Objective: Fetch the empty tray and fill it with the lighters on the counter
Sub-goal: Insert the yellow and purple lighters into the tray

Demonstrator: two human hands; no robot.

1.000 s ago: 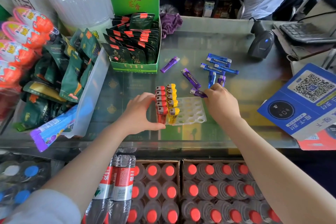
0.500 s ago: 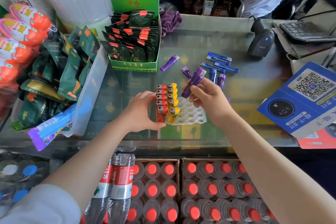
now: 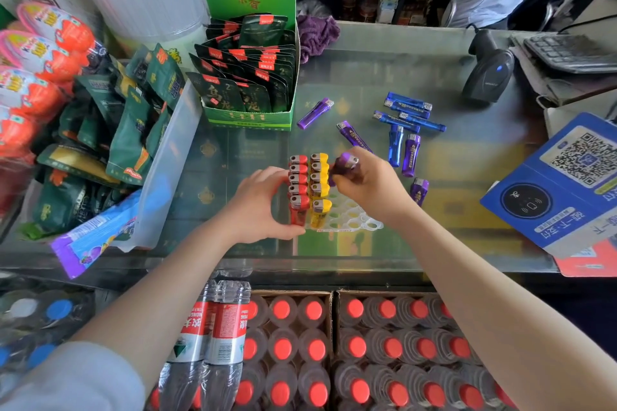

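A white tray (image 3: 354,220) with round holes sits on the glass counter (image 3: 467,197). A row of red lighters (image 3: 298,183) and a row of yellow lighters (image 3: 319,183) stand upright in its left side. My left hand (image 3: 263,203) grips the tray's left edge beside the red row. My right hand (image 3: 370,183) holds a purple lighter (image 3: 345,165) upright over the tray's far holes, next to the yellow row. Loose purple lighters (image 3: 410,153) and blue lighters (image 3: 407,113) lie on the counter beyond and to the right.
A green display box of tea packets (image 3: 250,77) stands at the back left, snack bags (image 3: 110,130) to the left. A barcode scanner (image 3: 487,73), a keyboard (image 3: 571,52) and a blue QR sign (image 3: 561,183) are at the right. Crates of red-capped bottles (image 3: 334,344) sit below the counter.
My right hand picked a purple lighter off the counter, lifted it, and now lowers it upright over the tray beside the yellow row. My left hand stayed on the tray.
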